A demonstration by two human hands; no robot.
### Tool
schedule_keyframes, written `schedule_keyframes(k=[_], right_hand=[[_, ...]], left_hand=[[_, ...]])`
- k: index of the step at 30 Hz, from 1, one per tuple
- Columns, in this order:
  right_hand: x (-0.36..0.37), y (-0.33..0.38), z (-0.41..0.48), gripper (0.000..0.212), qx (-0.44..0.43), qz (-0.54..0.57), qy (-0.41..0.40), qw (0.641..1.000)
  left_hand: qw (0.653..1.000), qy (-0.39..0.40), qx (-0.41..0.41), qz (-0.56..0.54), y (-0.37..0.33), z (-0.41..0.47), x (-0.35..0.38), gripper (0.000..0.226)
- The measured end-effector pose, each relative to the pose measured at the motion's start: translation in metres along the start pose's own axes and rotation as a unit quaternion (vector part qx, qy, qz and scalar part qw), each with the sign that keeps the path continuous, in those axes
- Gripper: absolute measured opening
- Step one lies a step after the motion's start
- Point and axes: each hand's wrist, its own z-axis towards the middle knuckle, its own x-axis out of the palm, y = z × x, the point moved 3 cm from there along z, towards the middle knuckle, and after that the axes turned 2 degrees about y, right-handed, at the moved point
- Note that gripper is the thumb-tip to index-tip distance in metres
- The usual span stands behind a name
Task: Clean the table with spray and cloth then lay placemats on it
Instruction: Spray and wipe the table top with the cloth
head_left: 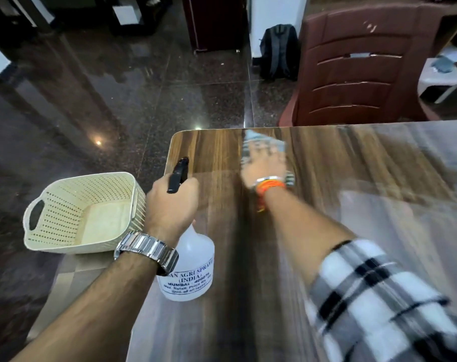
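The spray bottle (188, 262) hangs over the near left part of the bench (326, 158), held at its black trigger head by the left hand (171, 205), whose grip is closed round the neck. Its body is translucent white plastic, smooth and rounded, with a printed label; it probably is light and a little slick, so the narrow neck under the trigger looks like the surest hold. The cloth (261, 145) lies flat on the bench toward the far edge, under the right hand (264, 168), fingers spread and pressing down; it is blurred, pale, seemingly soft and limp. The bench top is glossy wood-grain laminate with a rounded corner. Left of it sits a cream perforated plastic basket (83, 212); a brown plastic chair (366, 69) stands beyond.
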Motion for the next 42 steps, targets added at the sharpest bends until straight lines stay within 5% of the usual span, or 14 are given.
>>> schedule_keyframes(k=[2,4,9,15,19,23,29,34,38,42], right_hand=[[-0.079,0.108,-0.075,0.061,-0.14,0.023,0.043,0.989],[-0.063,0.162,-0.11,0.066,-0.26,0.001,0.154,0.953],[-0.07,0.146,-0.126,0.064,-0.308,0.042,0.153,0.938],[-0.107,-0.064,-0.091,0.068,0.02,-0.007,0.057,0.998],[-0.134,-0.17,-0.121,0.065,0.23,0.019,0.024,0.973],[-0.139,-0.162,-0.143,0.065,0.305,0.03,0.034,0.951],[-0.106,0.008,-0.172,0.068,0.044,0.017,0.07,0.996],[-0.086,0.154,-0.243,0.059,-0.196,0.042,0.13,0.971],[-0.082,0.143,-0.246,0.06,-0.206,0.033,0.138,0.968],[-0.099,0.026,-0.224,0.063,-0.049,0.01,0.094,0.994]], left_hand=[[1.0,-0.028,0.004,-0.002,0.005,-0.001,-0.016,0.021],[0.999,-0.034,-0.003,-0.012,0.012,0.0,-0.028,0.02],[1.0,0.003,-0.011,-0.013,0.021,-0.004,-0.035,0.02],[0.998,0.063,-0.018,-0.021,0.014,-0.023,-0.018,0.015],[0.996,0.085,0.0,-0.012,0.013,-0.036,-0.019,0.01],[0.995,0.099,0.009,-0.016,0.023,-0.046,-0.04,0.011],[0.997,0.082,0.007,-0.003,0.047,-0.049,-0.08,0.015],[0.997,0.069,0.012,-0.023,0.053,-0.062,-0.097,0.016],[0.998,0.062,0.018,-0.023,0.059,-0.076,-0.098,0.016],[0.997,0.072,0.013,-0.034,0.063,-0.103,-0.086,0.017]])
